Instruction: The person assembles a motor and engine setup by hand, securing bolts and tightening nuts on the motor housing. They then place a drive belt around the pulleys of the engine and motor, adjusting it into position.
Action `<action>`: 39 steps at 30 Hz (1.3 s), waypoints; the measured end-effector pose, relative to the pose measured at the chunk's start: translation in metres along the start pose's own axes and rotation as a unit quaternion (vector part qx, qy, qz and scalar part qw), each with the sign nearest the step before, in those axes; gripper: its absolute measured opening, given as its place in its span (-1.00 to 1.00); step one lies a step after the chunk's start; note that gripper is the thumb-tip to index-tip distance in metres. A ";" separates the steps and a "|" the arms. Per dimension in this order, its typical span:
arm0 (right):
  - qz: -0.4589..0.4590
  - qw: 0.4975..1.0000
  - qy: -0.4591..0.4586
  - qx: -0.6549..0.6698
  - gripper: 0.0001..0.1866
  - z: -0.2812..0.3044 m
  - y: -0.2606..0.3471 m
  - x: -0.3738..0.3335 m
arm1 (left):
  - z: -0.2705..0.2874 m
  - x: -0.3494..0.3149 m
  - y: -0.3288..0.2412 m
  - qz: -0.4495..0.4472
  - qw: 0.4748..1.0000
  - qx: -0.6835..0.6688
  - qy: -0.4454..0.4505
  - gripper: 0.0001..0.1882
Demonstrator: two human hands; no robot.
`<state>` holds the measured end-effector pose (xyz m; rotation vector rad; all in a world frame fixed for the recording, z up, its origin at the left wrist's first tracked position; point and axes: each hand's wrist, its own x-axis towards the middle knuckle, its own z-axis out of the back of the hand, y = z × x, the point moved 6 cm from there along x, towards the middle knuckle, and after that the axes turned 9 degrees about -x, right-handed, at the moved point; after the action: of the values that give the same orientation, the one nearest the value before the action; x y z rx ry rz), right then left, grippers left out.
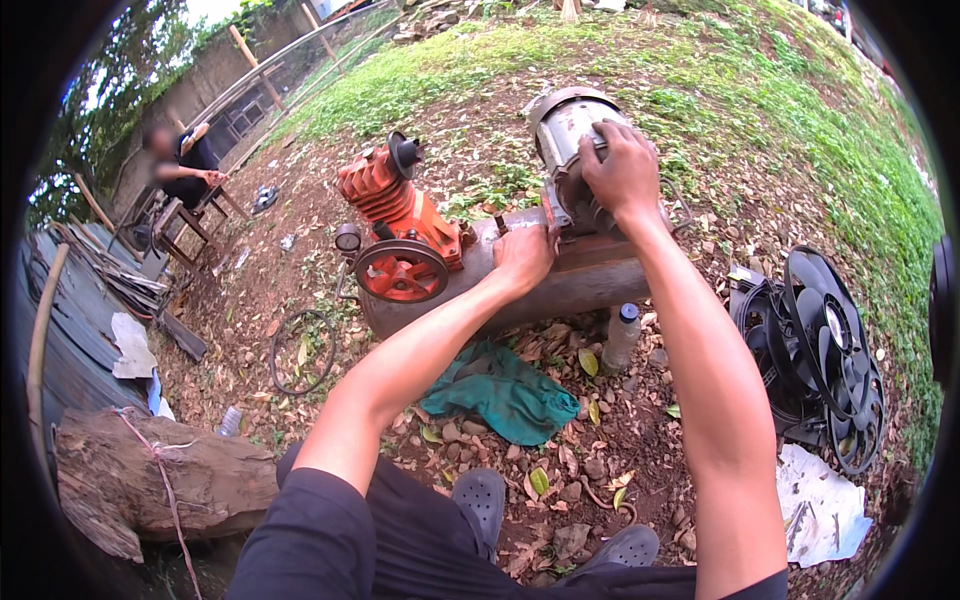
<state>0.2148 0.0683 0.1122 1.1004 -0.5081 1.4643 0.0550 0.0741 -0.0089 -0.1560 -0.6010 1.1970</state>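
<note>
An air compressor has a rusty grey tank (595, 282) lying across the ground before me. On its left end stands an orange finned pump (385, 195) with a spoked flywheel (402, 270). A worn grey electric motor (570, 118) sits tilted on the right part. My right hand (622, 172) is wrapped over the motor's right side, fingers curved onto its casing. Closed at the motor's mount is my left hand (525, 258); a short dark piece shows just above its fingers, and what they grip is mostly hidden.
A teal cloth (505, 392) and a clear bottle (621, 340) lie before the tank. A black fan assembly (825, 340) is at right, a log (165, 472) at left. A loose belt (303, 352) lies beside the tank. Another person (185, 175) sits at far left.
</note>
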 end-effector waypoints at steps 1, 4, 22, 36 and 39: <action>0.003 1.000 -0.004 0.001 -0.60 0.000 0.003 0.000 | 0.000 0.001 0.006 -0.032 0.999 0.017 -0.001 -0.54; 0.011 1.000 0.001 -0.009 -0.59 -0.001 0.002 0.000 | -0.003 0.010 0.019 -0.174 0.980 0.100 -0.014 -0.61; 0.004 1.000 0.020 0.013 -0.60 0.000 0.003 0.004 | 0.026 0.041 0.026 -0.273 0.944 0.166 0.078 -0.67; 0.007 1.000 -0.011 0.018 -0.61 0.000 0.008 0.001 | 0.006 -0.011 0.001 0.025 0.997 -0.043 0.061 -0.57; 0.004 1.000 -0.003 0.023 -0.60 -0.001 0.002 0.001 | 0.005 -0.013 0.000 0.045 0.996 -0.044 0.066 -0.53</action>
<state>0.2129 0.0689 0.1127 1.1414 -0.4851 1.4859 0.0493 0.0613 -0.0093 -0.3380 -0.5347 1.2377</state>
